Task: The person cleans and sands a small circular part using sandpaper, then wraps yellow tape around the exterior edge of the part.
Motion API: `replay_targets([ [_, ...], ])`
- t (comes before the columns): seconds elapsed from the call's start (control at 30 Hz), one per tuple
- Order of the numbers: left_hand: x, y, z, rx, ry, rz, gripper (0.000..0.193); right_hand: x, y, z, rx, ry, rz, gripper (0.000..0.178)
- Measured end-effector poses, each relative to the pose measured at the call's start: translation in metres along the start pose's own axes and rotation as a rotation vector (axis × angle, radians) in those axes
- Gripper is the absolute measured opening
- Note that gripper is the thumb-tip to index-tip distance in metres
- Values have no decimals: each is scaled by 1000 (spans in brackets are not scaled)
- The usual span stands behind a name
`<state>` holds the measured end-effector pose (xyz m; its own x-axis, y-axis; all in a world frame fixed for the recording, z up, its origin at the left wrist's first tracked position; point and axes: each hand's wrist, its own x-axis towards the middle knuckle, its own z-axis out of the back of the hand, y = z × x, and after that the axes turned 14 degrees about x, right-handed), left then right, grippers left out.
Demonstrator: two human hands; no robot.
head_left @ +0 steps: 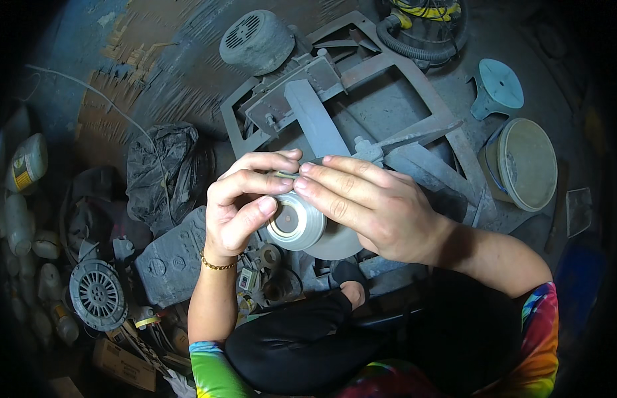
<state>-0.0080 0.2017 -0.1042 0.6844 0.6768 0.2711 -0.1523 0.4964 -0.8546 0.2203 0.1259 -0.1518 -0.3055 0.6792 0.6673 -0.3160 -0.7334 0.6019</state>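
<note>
over a dusty floor (448, 96), left hand (238, 196) and right hand (381, 205) pinch a small piece (290, 175) beside a wheel (309, 222)

Left hand (234, 199), right hand (388, 207): two hands; bracelet (219, 266): one. Ringed pale cylinder (307, 229): one. Metal frame (424, 89): one; motor (256, 46) at its upper left edge: one. Off its right edge, stool (502, 83): one, bucket (492, 174): one. Black bag (141, 182): one. Bottles (35, 158): several, too dim to count

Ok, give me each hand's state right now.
Left hand: fingers curled at a small, thin, yellowish piece, mostly hidden; grip cannot be told.
Right hand: fingers extended, fingertips at the same piece; grip cannot be told.
</note>
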Motion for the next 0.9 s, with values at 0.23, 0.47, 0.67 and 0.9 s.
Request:
replay_targets([
  [0.23,0,0,2,2,6,0,21,1,0,0,2,0,-15,45],
  [0.47,-1,1,2,15,2,-4,22,1,2,1,8,3,-25,45],
  [0.67,2,4,2,-5,-15,8,25,3,-3,1,21,3,-31,45],
  [0.9,22,-16,-10,69,-150,254,23,20,-8,9,657,-267,-561,38],
])
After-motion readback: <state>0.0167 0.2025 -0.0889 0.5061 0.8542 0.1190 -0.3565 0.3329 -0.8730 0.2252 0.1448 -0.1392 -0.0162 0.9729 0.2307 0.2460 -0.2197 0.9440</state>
